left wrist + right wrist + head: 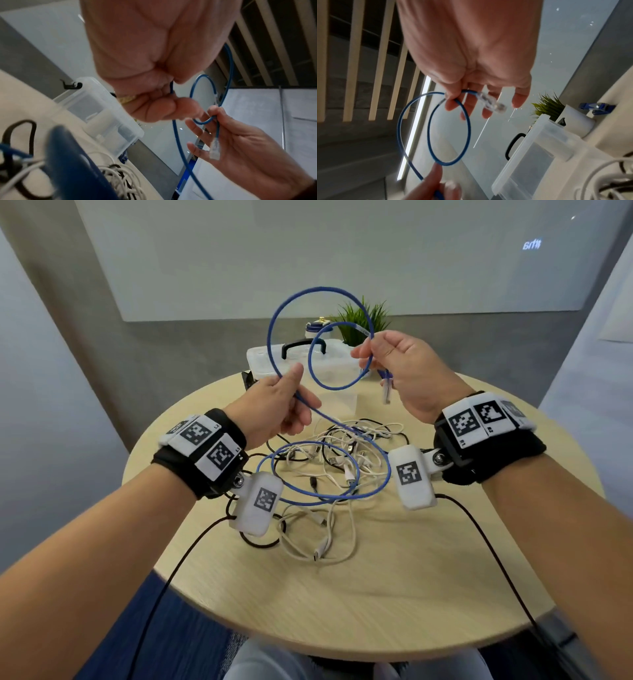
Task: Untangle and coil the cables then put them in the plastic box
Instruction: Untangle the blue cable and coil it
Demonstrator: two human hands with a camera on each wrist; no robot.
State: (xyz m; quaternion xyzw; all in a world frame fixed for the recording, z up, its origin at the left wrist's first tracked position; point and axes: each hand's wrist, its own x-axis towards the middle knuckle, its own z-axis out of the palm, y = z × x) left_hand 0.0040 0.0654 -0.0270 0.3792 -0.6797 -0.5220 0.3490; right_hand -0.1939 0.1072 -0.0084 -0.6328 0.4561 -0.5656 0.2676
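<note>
Both hands raised above the round table (pixel 394 594), palms facing inward. Right hand (pixel 407 371) pinches the blue cable (pixel 274 337) between thumb and forefinger just behind its clear plug (pixel 386 392), other fingers spread loose. Left hand (pixel 277 409) closes thumb and curled fingers round the same cable lower down. Two loops arc between and above the grips. Below them, the cable's remaining loops lie on the tangled white and black cables (pixel 329 474). Plastic box (pixel 263 361) beyond the hands, near the table's far edge.
</note>
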